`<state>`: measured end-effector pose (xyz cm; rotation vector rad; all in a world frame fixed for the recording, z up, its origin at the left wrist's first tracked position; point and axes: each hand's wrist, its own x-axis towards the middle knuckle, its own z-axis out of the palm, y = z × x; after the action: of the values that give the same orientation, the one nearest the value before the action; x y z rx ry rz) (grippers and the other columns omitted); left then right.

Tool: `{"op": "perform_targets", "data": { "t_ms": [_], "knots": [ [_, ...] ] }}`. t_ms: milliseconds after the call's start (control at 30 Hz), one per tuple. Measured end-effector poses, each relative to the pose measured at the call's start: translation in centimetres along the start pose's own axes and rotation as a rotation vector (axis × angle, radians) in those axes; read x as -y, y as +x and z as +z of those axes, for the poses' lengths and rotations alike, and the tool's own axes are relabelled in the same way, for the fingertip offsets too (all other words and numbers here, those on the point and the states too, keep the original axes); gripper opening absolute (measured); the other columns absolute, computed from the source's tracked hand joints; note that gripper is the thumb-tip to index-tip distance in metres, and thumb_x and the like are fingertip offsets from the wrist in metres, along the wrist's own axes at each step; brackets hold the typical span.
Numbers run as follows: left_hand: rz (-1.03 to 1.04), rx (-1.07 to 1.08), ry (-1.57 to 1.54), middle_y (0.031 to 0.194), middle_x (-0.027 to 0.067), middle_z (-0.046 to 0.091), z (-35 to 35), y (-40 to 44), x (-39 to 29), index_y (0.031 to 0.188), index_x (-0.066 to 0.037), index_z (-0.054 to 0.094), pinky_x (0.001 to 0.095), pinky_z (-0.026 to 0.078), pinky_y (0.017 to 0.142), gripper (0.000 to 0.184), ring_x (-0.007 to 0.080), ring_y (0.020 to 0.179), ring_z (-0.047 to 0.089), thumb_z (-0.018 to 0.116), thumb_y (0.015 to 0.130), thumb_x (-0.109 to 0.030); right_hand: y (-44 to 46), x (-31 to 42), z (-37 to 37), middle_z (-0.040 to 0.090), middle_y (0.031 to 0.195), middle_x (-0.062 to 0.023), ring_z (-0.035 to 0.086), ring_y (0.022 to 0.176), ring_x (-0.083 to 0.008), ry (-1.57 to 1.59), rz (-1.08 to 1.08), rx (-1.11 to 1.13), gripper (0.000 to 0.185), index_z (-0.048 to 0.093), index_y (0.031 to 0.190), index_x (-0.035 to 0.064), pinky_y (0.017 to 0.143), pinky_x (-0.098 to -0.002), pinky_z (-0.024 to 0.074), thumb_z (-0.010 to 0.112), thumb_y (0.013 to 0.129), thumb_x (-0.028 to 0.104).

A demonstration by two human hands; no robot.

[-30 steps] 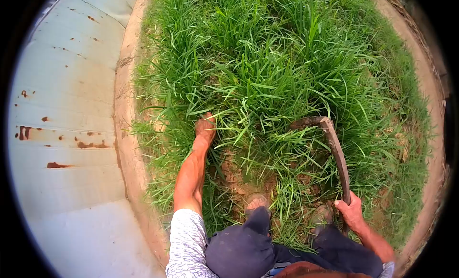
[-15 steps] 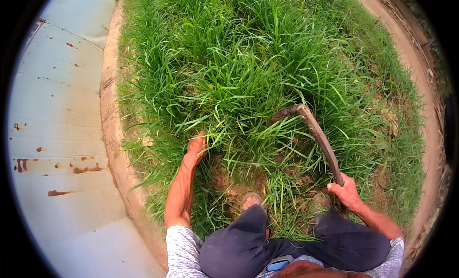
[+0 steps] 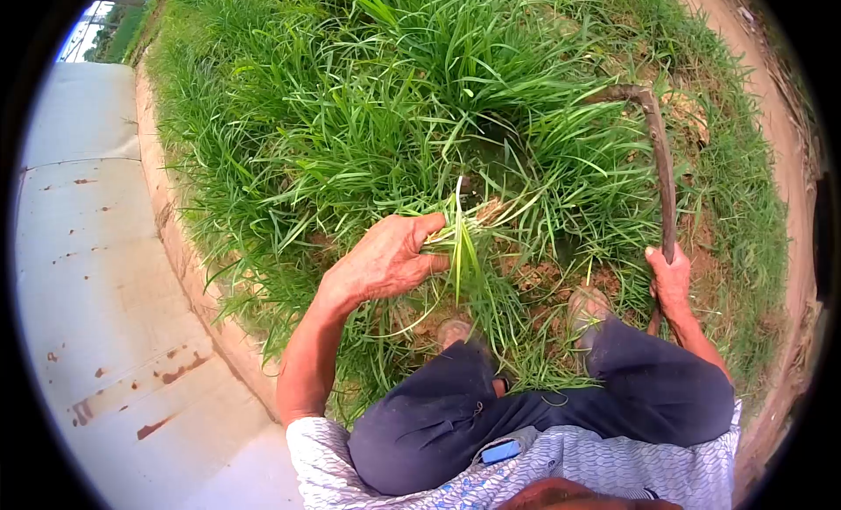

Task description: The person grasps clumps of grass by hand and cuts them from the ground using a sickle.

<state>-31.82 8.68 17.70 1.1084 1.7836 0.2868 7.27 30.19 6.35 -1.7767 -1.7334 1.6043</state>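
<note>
My left hand (image 3: 399,258) is closed around a tuft of cut grass (image 3: 464,247), low over the patch in front of my feet. Pale stem ends and dry bits stick out past the thumb. Off to the right, my right hand (image 3: 670,278) grips the lower part of a sickle (image 3: 663,173) with a long, bent, brown wooden handle. Its head angles left into the grass, where blades hide part of it, so the cutting edge does not show. Standing green grass (image 3: 350,116) surrounds both hands.
My shoes (image 3: 591,307) stand on brown soil (image 3: 534,286) strewn with loose grass. Along the left runs a rust-spotted pale metal sheet (image 3: 96,291) beside an earthen edge (image 3: 175,247). A dirt path (image 3: 771,159) curves along the right.
My left hand has come up out of the grass and moved right, with a tuft in it. My right hand has shifted up and right with the sickle, away from the middle.
</note>
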Motion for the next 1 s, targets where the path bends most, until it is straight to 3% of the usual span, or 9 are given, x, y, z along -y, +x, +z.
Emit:
{"op": "perform_targets", "data": {
  "t_ms": [67, 233, 333, 467, 600, 800, 867, 933, 1000],
  "knots": [
    [0.342, -0.077, 0.364, 0.074, 0.0202, 0.055, 2.9, 4.6, 0.1, 0.095, -0.001, 0.044, 0.0483, 0.047, 0.062, 0.026, 0.0397, 0.069, 0.059, 0.063, 0.081, -0.011, -0.4, -1.7, -0.5, 0.042, 0.060, 0.0032, 0.039, 0.038, -0.0076, 0.050, 0.033, -0.064, 0.030, 0.047, 0.082, 0.0083, 0.035, -0.0255, 0.0339, 0.070, 0.086, 0.026],
    [0.359, 0.039, 0.671, 0.075, 0.0173, 0.057, 5.1, 11.0, -1.1, 0.097, 0.001, 0.043, 0.0447, 0.052, 0.061, 0.029, 0.0408, 0.066, 0.061, 0.064, 0.082, -0.013, -0.6, -4.0, -3.2, 0.042, 0.060, 0.0030, 0.039, 0.038, -0.0073, 0.112, 0.057, -0.208, 0.029, 0.048, 0.083, 0.0082, 0.035, -0.0249, 0.0341, 0.070, 0.087, 0.026],
    [0.281, 0.206, 0.472, 0.074, 0.0218, 0.061, 3.5, 12.5, -3.0, 0.094, 0.003, 0.050, 0.0472, 0.050, 0.061, 0.023, 0.0399, 0.068, 0.063, 0.062, 0.085, -0.014, -0.2, -4.2, -4.9, 0.042, 0.058, 0.0032, 0.039, 0.038, -0.0066, 0.127, 0.079, -0.314, 0.028, 0.048, 0.084, 0.0082, 0.035, -0.0241, 0.0343, 0.069, 0.089, 0.026],
    [0.104, 0.295, 0.049, 0.071, 0.0023, 0.058, 0.2, 14.1, -11.0, 0.106, -0.003, 0.063, 0.0307, 0.047, 0.061, 0.027, 0.0119, 0.064, 0.054, 0.065, 0.087, -0.023, 0.4, -4.7, -6.7, 0.041, 0.056, 0.0043, 0.038, 0.038, -0.0065, 0.206, 0.116, -0.371, 0.027, 0.048, 0.085, 0.0092, 0.035, -0.0238, 0.0334, 0.067, 0.090, 0.027],
    [0.444, -0.016, -0.535, 0.082, 0.0033, 0.067, -0.5, 17.1, -22.3, 0.110, -0.003, 0.064, 0.0270, 0.053, 0.070, 0.028, 0.0129, 0.070, 0.061, 0.064, 0.091, -0.024, 0.1, -5.2, -6.7, 0.040, 0.055, 0.0048, 0.037, 0.038, -0.0065, 0.161, 0.147, -0.372, 0.025, 0.047, 0.085, 0.0099, 0.035, -0.0236, 0.0326, 0.066, 0.090, 0.026],
    [1.034, -0.361, -0.200, 0.088, 0.0102, 0.069, 3.9, 21.6, -26.9, 0.108, -0.001, 0.063, 0.0376, 0.051, 0.078, 0.035, 0.0255, 0.082, 0.066, 0.059, 0.093, -0.032, -2.3, -7.9, -8.0, 0.041, 0.056, 0.0037, 0.041, 0.039, -0.0079, 0.107, 0.168, -0.413, 0.026, 0.048, 0.086, 0.0074, 0.036, -0.0256, 0.0341, 0.065, 0.089, 0.026],
    [0.923, -0.303, 0.141, 0.090, 0.0124, 0.069, 8.6, 24.2, -24.9, 0.107, -0.001, 0.063, 0.0412, 0.051, 0.081, 0.037, 0.0297, 0.086, 0.067, 0.057, 0.094, -0.035, -3.1, -9.4, -8.3, 0.045, 0.059, 0.0025, 0.042, 0.041, -0.0074, 0.113, 0.164, -0.394, 0.030, 0.051, 0.089, 0.0048, 0.038, -0.0266, 0.0359, 0.066, 0.089, 0.031],
    [0.627, -0.124, 0.550, 0.123, 0.0195, 0.061, 12.9, 25.4, -21.2, 0.125, -0.004, 0.057, 0.0539, 0.043, 0.101, 0.049, 0.0356, 0.114, 0.059, 0.051, 0.096, -0.042, -3.8, -10.3, -8.8, 0.048, 0.066, -0.0012, 0.045, 0.052, -0.0114, -0.003, 0.124, -0.352, 0.036, 0.054, 0.092, 0.0026, 0.047, -0.0305, 0.0398, 0.063, 0.091, 0.037],
    [0.365, -0.022, 0.815, 0.133, 0.0186, 0.055, 14.7, 25.4, -18.2, 0.129, -0.008, 0.056, 0.0577, 0.038, 0.103, 0.050, 0.0367, 0.123, 0.053, 0.055, 0.094, -0.043, -3.9, -11.6, -9.0, 0.050, 0.069, -0.0038, 0.046, 0.061, -0.0147, -0.142, -0.064, -0.356, 0.041, 0.055, 0.094, 0.0007, 0.057, -0.0343, 0.0425, 0.063, 0.090, 0.041]
  ]
}}
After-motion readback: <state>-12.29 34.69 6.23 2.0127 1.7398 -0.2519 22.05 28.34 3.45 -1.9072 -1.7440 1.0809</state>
